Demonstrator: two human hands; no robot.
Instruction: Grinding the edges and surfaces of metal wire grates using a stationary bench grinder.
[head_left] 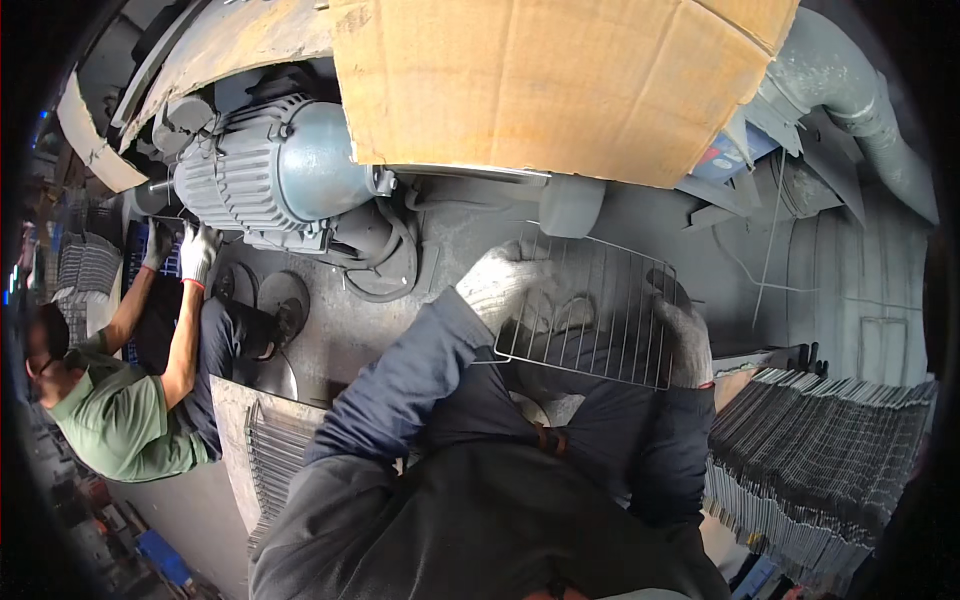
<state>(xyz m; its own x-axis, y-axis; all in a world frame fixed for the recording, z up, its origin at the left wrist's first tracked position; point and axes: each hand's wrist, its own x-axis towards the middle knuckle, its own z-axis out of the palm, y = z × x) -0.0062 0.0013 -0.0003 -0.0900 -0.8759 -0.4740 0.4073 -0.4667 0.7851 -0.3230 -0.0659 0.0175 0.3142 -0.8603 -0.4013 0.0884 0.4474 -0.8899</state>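
I hold a rectangular wire rack of thin parallel metal bars above my lap. My left hand, in a pale work glove, is closed at the rack's left side, its fingertips partly blurred. At the right edge, my right hand grips the frame in a dirtier grey glove, thumb over the bars. Just beyond the rack's far edge sits a grey rounded wheel, partly covered by a cardboard sheet.
A large motor stands at the far left, under bent cardboard. Racks are piled at my right and left. A co-worker in a green shirt sits at left. A thick grey duct curves at far right.
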